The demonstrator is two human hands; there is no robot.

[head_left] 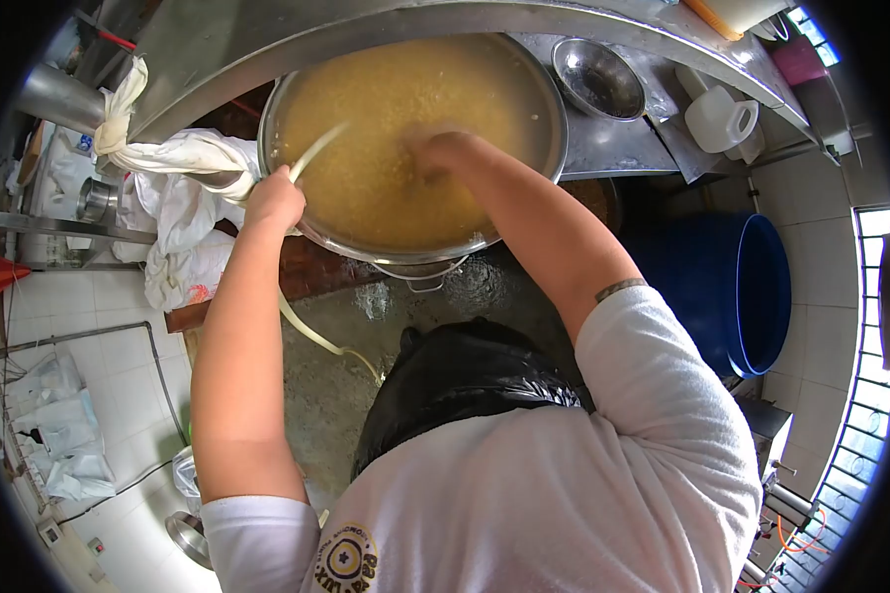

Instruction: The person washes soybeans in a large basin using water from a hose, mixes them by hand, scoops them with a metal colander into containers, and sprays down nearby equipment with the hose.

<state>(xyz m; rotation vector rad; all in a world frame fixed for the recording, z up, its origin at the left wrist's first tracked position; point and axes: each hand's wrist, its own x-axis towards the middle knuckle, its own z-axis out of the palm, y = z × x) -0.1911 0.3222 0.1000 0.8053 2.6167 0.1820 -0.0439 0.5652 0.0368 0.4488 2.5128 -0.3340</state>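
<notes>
A large round metal pot (562, 138) holds cloudy yellowish water (366, 89); pale bits show in it, too indistinct to name. My left hand (275, 201) is at the pot's left rim, its fingers wrapped round a pale hose (318, 150). One end of the hose points over the water, while the rest hangs down past the rim to the floor. My right hand (433, 155) reaches into the middle of the pot. Motion and murky water blur its fingers, so I cannot see whether it holds anything.
A steel bowl (598, 79) and a white plastic jug (722, 121) are at the back right. A blue barrel (761, 296) stands on the right. Twisted white cloth (183, 156) hangs at the left, near the pot. A metal beam (396, 22) crosses behind it.
</notes>
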